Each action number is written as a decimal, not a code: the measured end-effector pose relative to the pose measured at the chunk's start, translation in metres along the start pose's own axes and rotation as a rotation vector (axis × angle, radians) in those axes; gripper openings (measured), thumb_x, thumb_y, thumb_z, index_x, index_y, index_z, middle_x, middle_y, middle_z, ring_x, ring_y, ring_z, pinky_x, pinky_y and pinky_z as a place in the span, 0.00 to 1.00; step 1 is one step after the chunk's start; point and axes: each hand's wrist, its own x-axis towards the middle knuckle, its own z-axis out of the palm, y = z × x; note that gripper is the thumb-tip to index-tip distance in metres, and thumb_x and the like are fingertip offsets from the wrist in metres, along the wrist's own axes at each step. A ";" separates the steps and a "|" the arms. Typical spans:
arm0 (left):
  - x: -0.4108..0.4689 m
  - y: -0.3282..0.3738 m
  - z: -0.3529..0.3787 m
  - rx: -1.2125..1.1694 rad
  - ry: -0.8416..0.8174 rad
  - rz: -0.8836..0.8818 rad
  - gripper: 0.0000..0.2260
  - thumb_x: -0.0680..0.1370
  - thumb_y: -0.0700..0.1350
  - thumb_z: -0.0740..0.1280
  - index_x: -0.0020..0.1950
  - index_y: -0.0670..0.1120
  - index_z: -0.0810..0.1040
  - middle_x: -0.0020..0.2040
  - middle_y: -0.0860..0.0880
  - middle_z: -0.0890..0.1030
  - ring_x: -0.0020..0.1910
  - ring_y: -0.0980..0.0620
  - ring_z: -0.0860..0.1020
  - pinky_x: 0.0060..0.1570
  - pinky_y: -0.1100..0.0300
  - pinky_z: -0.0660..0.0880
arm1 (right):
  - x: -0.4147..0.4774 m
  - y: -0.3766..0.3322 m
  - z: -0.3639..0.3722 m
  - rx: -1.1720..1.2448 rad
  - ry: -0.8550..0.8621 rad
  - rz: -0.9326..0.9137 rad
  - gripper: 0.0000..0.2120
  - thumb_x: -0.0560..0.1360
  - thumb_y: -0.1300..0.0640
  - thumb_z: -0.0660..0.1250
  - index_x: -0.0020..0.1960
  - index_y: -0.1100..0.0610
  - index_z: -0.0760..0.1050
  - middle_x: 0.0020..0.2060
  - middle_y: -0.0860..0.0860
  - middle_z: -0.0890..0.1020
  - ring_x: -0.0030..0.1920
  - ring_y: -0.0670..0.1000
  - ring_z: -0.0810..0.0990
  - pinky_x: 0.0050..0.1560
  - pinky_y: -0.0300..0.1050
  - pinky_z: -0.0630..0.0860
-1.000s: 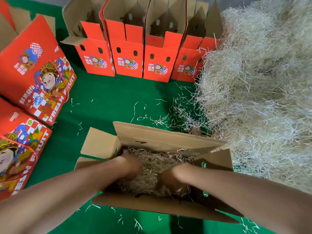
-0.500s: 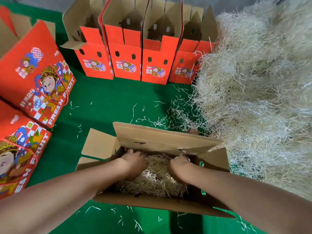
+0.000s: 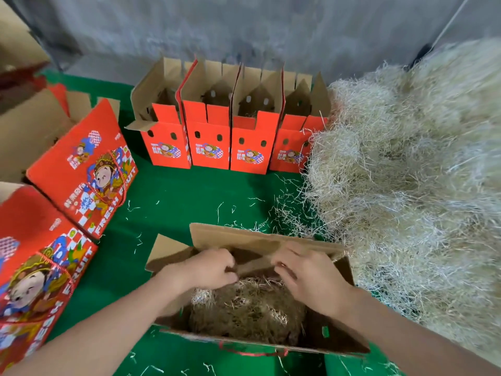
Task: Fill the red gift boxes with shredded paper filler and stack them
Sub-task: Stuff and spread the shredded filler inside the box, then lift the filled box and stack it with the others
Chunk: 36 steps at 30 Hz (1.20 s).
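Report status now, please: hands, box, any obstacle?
Left hand and right hand grip inner flap. Open box holds filler. Loose shreds on green cloth, nothing blocking.

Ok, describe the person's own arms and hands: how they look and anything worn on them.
Both arms are bare as far as the frame shows: no sleeve on the left forearm or right forearm. The left hand and right hand are ungloved. No watch, bracelet or ring shows, though blur could hide small things.
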 end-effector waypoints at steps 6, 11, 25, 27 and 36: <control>-0.051 -0.006 -0.029 -0.100 0.215 -0.056 0.15 0.77 0.52 0.64 0.36 0.45 0.80 0.30 0.54 0.78 0.26 0.61 0.72 0.40 0.67 0.72 | -0.002 0.036 -0.037 -0.244 -0.218 0.410 0.15 0.77 0.50 0.63 0.62 0.53 0.70 0.48 0.47 0.77 0.49 0.49 0.78 0.52 0.41 0.77; -0.077 -0.009 -0.039 -0.123 0.380 -0.150 0.12 0.77 0.50 0.64 0.39 0.46 0.82 0.36 0.51 0.82 0.39 0.51 0.80 0.43 0.62 0.74 | 0.011 0.044 -0.029 -0.102 -0.181 0.511 0.11 0.79 0.51 0.59 0.44 0.56 0.74 0.30 0.45 0.72 0.36 0.48 0.78 0.42 0.42 0.78; -0.086 0.011 0.005 -0.796 0.558 -0.302 0.33 0.75 0.48 0.68 0.75 0.51 0.55 0.68 0.54 0.70 0.62 0.54 0.71 0.62 0.59 0.69 | 0.011 -0.020 -0.004 0.613 -0.446 0.588 0.38 0.72 0.34 0.60 0.74 0.40 0.45 0.62 0.51 0.74 0.42 0.49 0.83 0.33 0.38 0.79; -0.093 0.016 0.006 -0.819 0.470 -0.304 0.32 0.75 0.46 0.67 0.74 0.57 0.54 0.58 0.57 0.72 0.48 0.58 0.76 0.43 0.62 0.77 | 0.005 -0.030 0.004 0.772 -0.489 0.614 0.37 0.73 0.36 0.61 0.73 0.36 0.42 0.59 0.46 0.74 0.39 0.46 0.84 0.36 0.39 0.80; -0.104 0.026 0.006 -0.635 0.327 -0.304 0.36 0.76 0.38 0.55 0.75 0.55 0.35 0.66 0.37 0.72 0.35 0.51 0.84 0.45 0.58 0.80 | 0.014 -0.051 0.032 1.253 -0.019 0.961 0.26 0.80 0.62 0.54 0.72 0.39 0.58 0.52 0.48 0.78 0.38 0.56 0.83 0.38 0.52 0.81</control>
